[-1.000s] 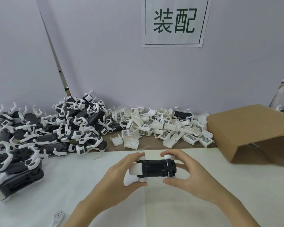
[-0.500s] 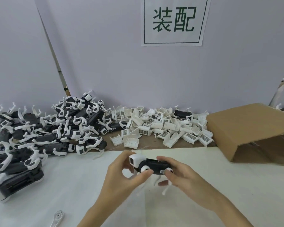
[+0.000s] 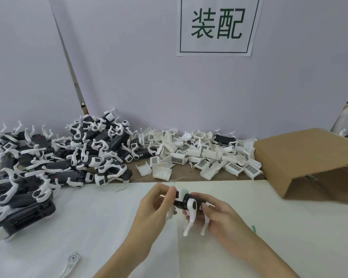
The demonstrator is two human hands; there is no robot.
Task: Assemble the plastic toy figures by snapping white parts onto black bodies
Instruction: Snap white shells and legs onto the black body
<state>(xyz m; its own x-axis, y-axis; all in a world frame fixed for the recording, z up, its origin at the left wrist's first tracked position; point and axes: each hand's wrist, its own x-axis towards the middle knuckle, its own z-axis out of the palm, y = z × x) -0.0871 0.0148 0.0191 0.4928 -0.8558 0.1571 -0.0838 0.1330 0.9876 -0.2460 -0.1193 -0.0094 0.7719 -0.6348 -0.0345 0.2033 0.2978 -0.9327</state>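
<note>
My left hand and right hand pinch the toy figure, long axis nine-to-three, white head toward nine, legs toward six.

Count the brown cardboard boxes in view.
1: a brown cardboard box lying on its side at the right of the table, open side facing the camera. Its right part is cut off by the frame edge, so another could be out of view.

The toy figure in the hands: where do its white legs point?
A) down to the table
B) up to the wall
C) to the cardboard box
A: the toy figure, held between the left hand and the right hand, has its white legs hanging down toward the white table.
</note>
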